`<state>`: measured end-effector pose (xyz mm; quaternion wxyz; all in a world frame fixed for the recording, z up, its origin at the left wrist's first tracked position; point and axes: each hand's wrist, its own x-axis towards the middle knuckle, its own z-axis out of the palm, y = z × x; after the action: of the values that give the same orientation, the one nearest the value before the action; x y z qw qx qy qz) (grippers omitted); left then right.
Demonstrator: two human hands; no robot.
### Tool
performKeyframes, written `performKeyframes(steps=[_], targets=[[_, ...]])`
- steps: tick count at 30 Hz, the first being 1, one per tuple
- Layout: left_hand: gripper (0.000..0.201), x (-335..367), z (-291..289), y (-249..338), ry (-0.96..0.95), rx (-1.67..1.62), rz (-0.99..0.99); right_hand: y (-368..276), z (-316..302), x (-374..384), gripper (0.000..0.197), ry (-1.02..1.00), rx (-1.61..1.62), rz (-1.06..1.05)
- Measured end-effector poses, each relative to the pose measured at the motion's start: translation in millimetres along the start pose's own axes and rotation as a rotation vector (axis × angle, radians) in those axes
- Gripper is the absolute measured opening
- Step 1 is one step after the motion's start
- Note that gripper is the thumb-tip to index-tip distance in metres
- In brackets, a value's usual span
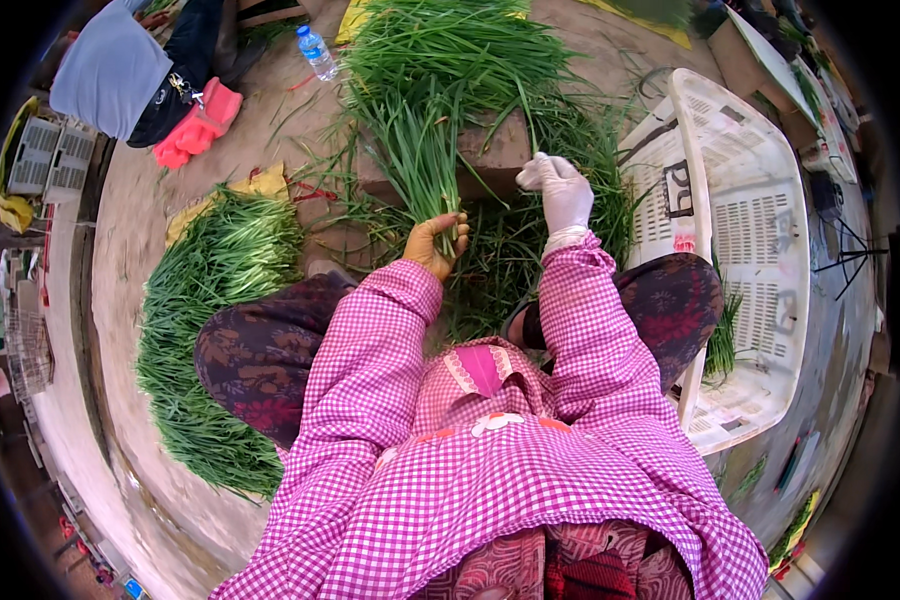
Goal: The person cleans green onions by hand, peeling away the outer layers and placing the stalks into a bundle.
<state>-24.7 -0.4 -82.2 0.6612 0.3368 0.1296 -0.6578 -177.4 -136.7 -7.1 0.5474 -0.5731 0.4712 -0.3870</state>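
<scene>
My left hand [437, 245] is closed around the pale stem ends of a bunch of garlic chives [417, 150], whose leaves fan out away from me. My right hand [560, 190], in a white glove, pinches a single chive leaf [530, 112] between thumb and fingers, to the right of the bunch. Just beyond both hands, a large heap of chives [450, 45] lies over a low brown block [500, 150]. Loose leaves [490, 265] litter the ground beneath my hands and between my knees.
Beside my left knee lies a long pile of chives [210, 340] on yellow sacking. A white plastic crate [755, 235] stands by my right knee. At the far left, another person [115, 70] has pink gloves [200, 122] close by. A water bottle [316, 53] stands near the heap.
</scene>
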Motion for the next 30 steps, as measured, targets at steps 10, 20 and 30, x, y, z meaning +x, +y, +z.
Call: performKeyframes(steps=[10,20,30], targets=[[0.024,-3,1,-3,-0.020,0.128,0.020,30,49,-27,0.028,-0.286,-0.675,-0.018],[0.025,-7,13,-3,0.055,0.170,0.121,45,7,12,0.023,0.104,0.140,0.046],[0.017,-8,17,-2,0.069,0.386,0.137,9,57,-27,0.033,-0.348,-0.914,-0.198]])
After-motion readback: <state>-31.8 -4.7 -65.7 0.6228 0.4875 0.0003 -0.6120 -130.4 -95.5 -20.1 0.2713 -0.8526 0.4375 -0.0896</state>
